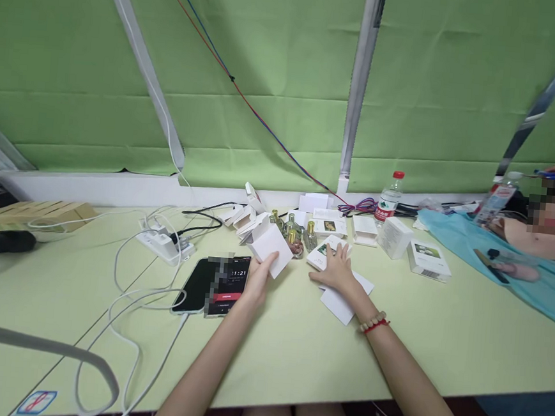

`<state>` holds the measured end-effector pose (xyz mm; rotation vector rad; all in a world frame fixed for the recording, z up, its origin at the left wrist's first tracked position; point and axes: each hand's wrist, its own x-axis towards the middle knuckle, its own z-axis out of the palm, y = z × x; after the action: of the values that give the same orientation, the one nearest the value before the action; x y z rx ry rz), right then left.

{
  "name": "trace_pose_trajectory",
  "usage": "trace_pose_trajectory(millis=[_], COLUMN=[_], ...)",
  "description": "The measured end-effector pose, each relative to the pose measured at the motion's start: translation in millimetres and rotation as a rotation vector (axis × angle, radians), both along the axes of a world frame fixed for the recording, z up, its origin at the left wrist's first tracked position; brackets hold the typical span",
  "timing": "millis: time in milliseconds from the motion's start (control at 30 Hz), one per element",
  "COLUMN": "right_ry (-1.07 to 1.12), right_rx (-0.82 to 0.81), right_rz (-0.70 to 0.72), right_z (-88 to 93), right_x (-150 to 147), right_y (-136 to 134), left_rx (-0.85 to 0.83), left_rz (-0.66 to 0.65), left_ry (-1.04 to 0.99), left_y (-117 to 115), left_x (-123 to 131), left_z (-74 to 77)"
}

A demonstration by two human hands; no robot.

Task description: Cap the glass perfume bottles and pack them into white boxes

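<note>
My left hand pinches a white folded cardboard box by its lower right side, thumb on top. My right hand lies over a flat white box with a small printed picture, fingers spread on its top and right side. Under and beside that hand is an unfolded white card piece. Small glass bottles with gold caps stand clustered between the two hands, behind the boxes. Other opened white cartons lie just behind my left hand.
Two phones and a power strip with loose white cables lie left. Back right are a water bottle, white boxes and a blue cloth. Another person is at the right edge. Brown cartons sit far left.
</note>
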<state>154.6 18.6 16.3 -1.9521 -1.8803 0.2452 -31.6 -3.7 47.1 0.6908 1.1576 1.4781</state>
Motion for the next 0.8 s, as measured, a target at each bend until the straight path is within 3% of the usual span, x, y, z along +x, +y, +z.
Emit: trace_pose_trajectory(millis=[67, 200, 367, 500, 633, 800], right_ry=[-0.025, 0.048, 0.359, 0.671, 0.883, 0.845], right_rx=[-0.008, 0.199, 0.625, 0.922, 0.862, 0.706], right_rz=[0.027, -0.014, -0.242, -0.203, -0.062, 0.172], right_z=[-0.8, 9.4, 23.6, 28.2, 25.6, 19.2], right_x=[2.8, 10.1, 14.5, 10.6, -0.4, -16.5], right_y=[0.4, -0.6, -3.8, -3.5, -2.3, -7.7], left_rx=[0.021, 0.093, 0.190, 0.232, 0.252, 0.289], left_rz=[0.016, 0.015, 0.077, 0.079, 0.062, 0.054], left_ry=[-0.005, -0.045, -0.018, 0.003, -0.027, 0.074], left_y=[1.4, 4.0, 2.4, 0.9, 0.3, -1.9], left_x=[0.7, 1.7, 2.4, 3.0, 3.4, 0.6], left_z=[-3.4, -6.8, -2.8, -1.1, -0.3, -0.9])
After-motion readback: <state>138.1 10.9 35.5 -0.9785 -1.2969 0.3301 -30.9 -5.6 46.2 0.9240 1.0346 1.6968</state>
